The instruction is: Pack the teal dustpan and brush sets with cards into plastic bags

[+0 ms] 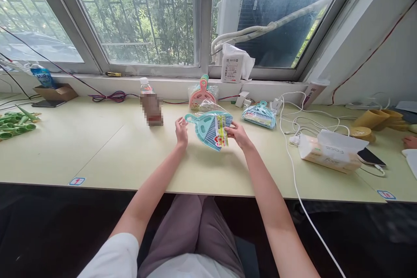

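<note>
A teal mini dustpan-and-brush set [210,128] in a clear plastic bag with a printed label lies just above the pale green table [130,156], held between both hands. My left hand [181,130] pinches its handle end on the left. My right hand [238,134] grips its right edge by the label. Behind it stands a pink set [202,94] in its bag, leaning near the window sill. A second teal set [259,115] lies flat to the right.
A water bottle [150,102] stands left of my hands. A tissue pack [329,152], phone [370,157] and white cables [295,126] lie right. Green items [14,124] sit far left, yellow cups [374,119] far right. Another person's hand [409,141] shows at the right edge.
</note>
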Tool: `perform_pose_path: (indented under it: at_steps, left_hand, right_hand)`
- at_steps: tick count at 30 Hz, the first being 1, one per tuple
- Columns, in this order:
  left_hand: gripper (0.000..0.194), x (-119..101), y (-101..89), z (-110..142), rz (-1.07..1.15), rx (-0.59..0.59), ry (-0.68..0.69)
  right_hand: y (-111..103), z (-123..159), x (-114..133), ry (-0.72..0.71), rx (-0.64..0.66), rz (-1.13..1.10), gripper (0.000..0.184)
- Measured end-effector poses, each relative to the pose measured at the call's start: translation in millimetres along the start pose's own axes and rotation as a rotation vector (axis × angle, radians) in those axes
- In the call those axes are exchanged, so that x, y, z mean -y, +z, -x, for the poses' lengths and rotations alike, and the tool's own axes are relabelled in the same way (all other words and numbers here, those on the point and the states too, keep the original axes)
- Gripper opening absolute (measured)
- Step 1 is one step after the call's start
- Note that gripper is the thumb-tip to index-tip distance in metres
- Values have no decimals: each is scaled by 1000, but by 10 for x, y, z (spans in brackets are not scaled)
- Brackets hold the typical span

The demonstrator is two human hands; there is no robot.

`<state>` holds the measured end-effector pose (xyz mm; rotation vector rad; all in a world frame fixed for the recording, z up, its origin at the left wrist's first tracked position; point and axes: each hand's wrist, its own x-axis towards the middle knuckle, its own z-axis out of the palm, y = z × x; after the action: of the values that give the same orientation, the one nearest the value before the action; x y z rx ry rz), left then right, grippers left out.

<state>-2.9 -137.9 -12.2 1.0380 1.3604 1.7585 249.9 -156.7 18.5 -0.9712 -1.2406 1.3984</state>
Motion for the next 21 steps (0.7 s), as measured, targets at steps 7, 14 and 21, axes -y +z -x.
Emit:
perform_pose_path:
  at_steps: [7, 14, 21]
  left_hand:
    - [43, -309, -92, 149, -423, 172, 148]
    - [31, -95, -153, -56, -355, 15, 30]
    - [65, -285, -189, 45, -660, -313, 402]
  right_hand:
    - [-28, 85, 51, 80, 258, 199, 50]
    - [-83, 141, 163, 51, 104, 145, 44]
    - [-405, -110, -73, -176, -579, -255, 33]
